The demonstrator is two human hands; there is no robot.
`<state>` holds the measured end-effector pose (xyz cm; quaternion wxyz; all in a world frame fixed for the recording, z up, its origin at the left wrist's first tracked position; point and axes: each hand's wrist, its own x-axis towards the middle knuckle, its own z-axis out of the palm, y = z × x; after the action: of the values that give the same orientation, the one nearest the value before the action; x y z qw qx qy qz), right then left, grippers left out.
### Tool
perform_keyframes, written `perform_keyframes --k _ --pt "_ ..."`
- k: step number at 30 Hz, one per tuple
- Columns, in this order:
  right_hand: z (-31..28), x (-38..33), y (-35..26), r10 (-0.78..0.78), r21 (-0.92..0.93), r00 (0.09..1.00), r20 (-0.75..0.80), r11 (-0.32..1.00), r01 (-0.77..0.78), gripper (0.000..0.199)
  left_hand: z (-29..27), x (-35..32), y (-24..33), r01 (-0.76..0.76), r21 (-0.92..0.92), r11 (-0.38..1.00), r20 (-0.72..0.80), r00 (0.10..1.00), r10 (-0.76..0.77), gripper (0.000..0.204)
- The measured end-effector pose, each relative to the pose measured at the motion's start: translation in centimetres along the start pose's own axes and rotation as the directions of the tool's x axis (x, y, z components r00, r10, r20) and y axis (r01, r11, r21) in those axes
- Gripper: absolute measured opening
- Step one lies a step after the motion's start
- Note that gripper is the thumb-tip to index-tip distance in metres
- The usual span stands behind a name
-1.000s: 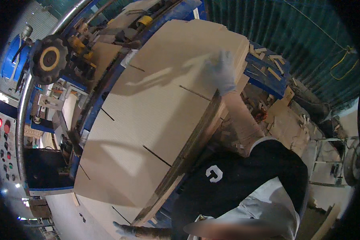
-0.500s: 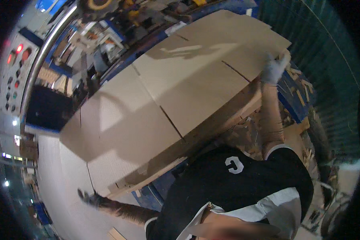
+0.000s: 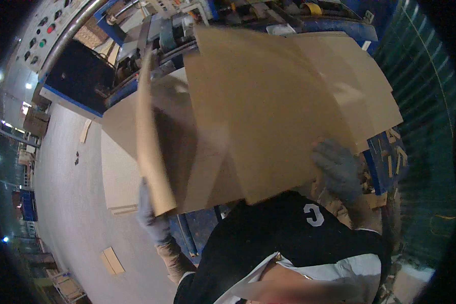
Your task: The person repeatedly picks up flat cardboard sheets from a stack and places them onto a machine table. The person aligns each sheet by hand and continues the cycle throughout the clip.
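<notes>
A large brown cardboard sheet [image 3: 268,116] is raised at a tilt, blurred by motion, its left part [image 3: 149,137] turned up almost on edge. Grey-gloved, my left hand [image 3: 153,215] grips the near end of that upturned left part. My right hand [image 3: 337,169], in a grey glove too, is closed on the sheet's near right edge; its thumb is hidden. Below lies a stack of flat cardboard sheets [image 3: 119,167], mostly covered by the raised one.
Machinery [image 3: 177,38] with blue frames runs along the far side. A control panel [image 3: 45,33] stands at far left, beside a metal rail [image 3: 73,35]. Cardboard scraps [image 3: 392,152] lie at right, near a green corrugated wall [image 3: 425,126]. Another piece [image 3: 111,261] lies on the floor.
The cardboard sheet has come up off the stack and bent. My left hand has gone from open to gripping it; my right hand has moved nearer along its edge. The view has shifted.
</notes>
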<state>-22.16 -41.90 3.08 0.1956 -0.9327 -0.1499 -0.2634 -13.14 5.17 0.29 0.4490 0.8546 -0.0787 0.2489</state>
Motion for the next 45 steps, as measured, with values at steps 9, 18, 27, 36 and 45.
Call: perform_keyframes --k 9,18,27,36,45 --pt "3.6 1.5 3.9 -0.186 -0.079 0.885 0.428 0.967 0.242 0.043 2.3 2.5 1.8 -0.606 0.35 0.714 0.706 0.672 0.224 0.043" --pt "3.7 5.0 10.4 -0.009 -0.217 0.943 0.332 0.972 0.085 0.085 3.9 5.8 -0.6 -0.752 0.202 0.628 0.697 0.561 0.447 0.048" --pt "2.2 6.7 13.8 -0.064 -0.212 0.953 0.296 0.968 0.131 0.091 6.9 7.9 0.8 -0.724 0.101 0.682 0.568 0.605 0.558 0.055" --pt "5.9 15.8 16.2 0.151 -0.206 0.93 0.336 0.975 -0.084 0.091 12.8 19.0 -6.4 -0.746 0.2 0.635 0.405 0.653 0.64 0.05" --pt "12.1 18.6 20.8 0.186 -0.425 0.981 0.063 0.894 -0.142 0.056 15.8 18.2 -3.8 -0.025 0.806 0.591 0.052 0.998 -0.029 0.071"
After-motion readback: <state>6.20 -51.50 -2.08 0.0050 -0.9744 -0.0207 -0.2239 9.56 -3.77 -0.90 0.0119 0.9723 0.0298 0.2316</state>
